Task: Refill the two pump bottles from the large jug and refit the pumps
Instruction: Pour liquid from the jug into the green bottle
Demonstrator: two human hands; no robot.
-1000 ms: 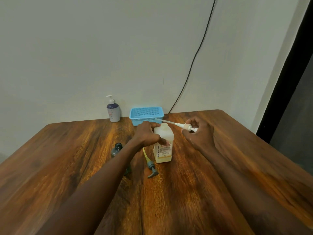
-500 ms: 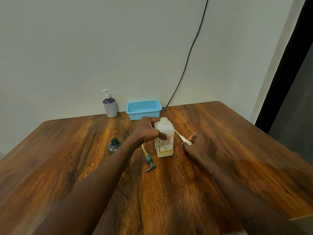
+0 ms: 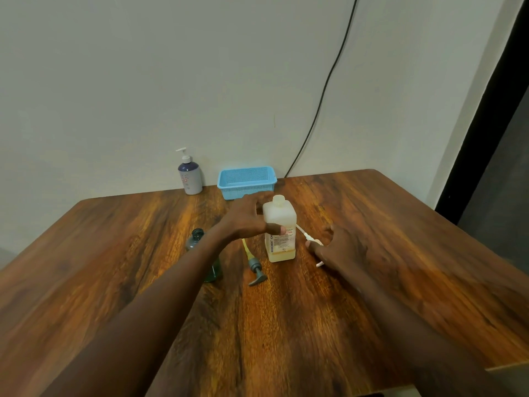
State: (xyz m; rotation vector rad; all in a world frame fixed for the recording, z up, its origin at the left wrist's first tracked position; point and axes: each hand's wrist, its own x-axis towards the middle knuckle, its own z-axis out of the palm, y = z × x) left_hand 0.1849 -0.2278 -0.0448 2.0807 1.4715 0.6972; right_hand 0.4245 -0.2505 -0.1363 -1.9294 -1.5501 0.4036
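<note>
A white square bottle [image 3: 280, 224] stands open-necked mid-table, with a little yellowish liquid at its bottom. My left hand [image 3: 246, 222] grips it from the left, thumb across its front. Its white pump [image 3: 307, 238] lies on the table just right of the bottle. My right hand [image 3: 339, 249] hovers over the pump's head with fingers spread, hiding part of it. A dark green bottle [image 3: 198, 239] with an open neck stands left of the bottle, half hidden behind my left forearm. A grey pump with a yellow tube [image 3: 254, 267] lies flat between the two bottles.
A purple-and-white pump bottle [image 3: 189, 176] and a blue plastic basket [image 3: 246, 181] stand at the far edge of the wooden table [image 3: 372, 282] against the wall. A black cable [image 3: 323, 93] runs down the wall. The table's right edge drops off near a dark doorway.
My right hand lowered the white pump from beside the bottle's neck down onto the table and spread its fingers. My left hand stayed on the white bottle.
</note>
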